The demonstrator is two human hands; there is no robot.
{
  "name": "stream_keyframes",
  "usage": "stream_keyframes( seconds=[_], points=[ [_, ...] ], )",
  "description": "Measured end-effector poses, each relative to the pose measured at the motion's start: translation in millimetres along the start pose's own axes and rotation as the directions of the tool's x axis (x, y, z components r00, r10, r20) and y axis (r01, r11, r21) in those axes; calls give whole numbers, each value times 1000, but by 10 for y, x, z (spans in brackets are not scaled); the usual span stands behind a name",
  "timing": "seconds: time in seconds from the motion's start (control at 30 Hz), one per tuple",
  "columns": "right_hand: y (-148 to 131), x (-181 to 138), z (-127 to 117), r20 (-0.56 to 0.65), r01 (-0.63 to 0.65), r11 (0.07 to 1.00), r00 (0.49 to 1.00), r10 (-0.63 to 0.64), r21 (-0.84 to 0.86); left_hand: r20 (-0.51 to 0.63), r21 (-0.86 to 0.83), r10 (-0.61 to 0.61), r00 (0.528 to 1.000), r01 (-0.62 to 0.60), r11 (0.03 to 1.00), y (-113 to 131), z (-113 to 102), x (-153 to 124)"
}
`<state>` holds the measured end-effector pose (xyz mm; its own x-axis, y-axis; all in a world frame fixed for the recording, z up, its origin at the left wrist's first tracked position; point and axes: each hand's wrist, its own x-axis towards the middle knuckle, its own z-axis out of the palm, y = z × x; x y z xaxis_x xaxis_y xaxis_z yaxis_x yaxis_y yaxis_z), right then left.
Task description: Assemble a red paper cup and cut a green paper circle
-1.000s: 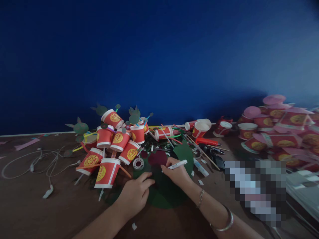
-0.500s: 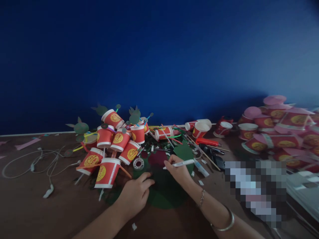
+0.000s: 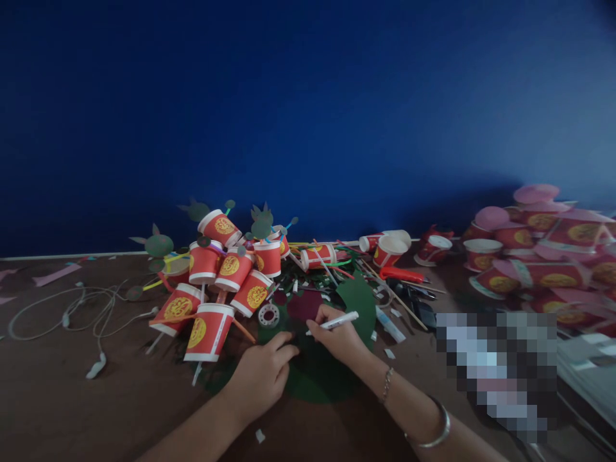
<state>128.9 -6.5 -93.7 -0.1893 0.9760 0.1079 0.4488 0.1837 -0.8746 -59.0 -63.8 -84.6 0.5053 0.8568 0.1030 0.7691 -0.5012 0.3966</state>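
Observation:
In the head view my right hand (image 3: 337,337) grips a white marker pen (image 3: 341,319), its tip low over the dark green paper (image 3: 332,378) in front of me. My left hand (image 3: 262,372) lies on the left part of that paper with its fingers stretched toward the right; what lies under the fingertips is too dark to make out. A dark red paper piece (image 3: 304,304) is just beyond both hands. Close to the left fingers sits a roll of tape (image 3: 268,315). Another green paper piece (image 3: 359,298) is behind my right hand.
To the left stand red paper-cup figures (image 3: 209,332) with straws and green paper heads. A white cable (image 3: 101,330) loops farther left. Loose red cups (image 3: 391,250), a red-orange tool (image 3: 404,275) and a glue tube (image 3: 391,325) lie right of centre. Pink-topped cups (image 3: 553,276) pile up at far right.
My right hand has shifted a little left and nearer to me with the marker pen, over the green paper. My left hand has stayed in place. The view has moved slightly.

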Motion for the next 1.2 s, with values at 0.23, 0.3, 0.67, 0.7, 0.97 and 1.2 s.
stream_keyframes(
  seconds=[0.23,0.3,0.67,0.7,0.97,1.2],
  points=[
    [-2,-8,-6,12,15,999,1000,-14,-49,4,-9,2,1000,-2,1000,10,-27,18],
    [-17,-10,-12,24,10,999,1000,-9,-47,0,-7,5,1000,-5,1000,10,-26,17],
    [2,-3,7,-5,5,1000,1000,-5,-22,0,-18,-3,1000,3,1000,-6,1,11],
    [7,-2,8,-6,-2,1000,1000,2,-16,0,-17,-5,1000,5,1000,-4,-2,12],
    [-28,5,-8,13,-9,999,1000,9,-51,0,-30,-1,1000,1,1000,-13,8,-8],
    [-30,2,1,2,-11,999,1000,11,-32,2,-37,2,1000,-2,999,-14,13,-1]
  ],
)
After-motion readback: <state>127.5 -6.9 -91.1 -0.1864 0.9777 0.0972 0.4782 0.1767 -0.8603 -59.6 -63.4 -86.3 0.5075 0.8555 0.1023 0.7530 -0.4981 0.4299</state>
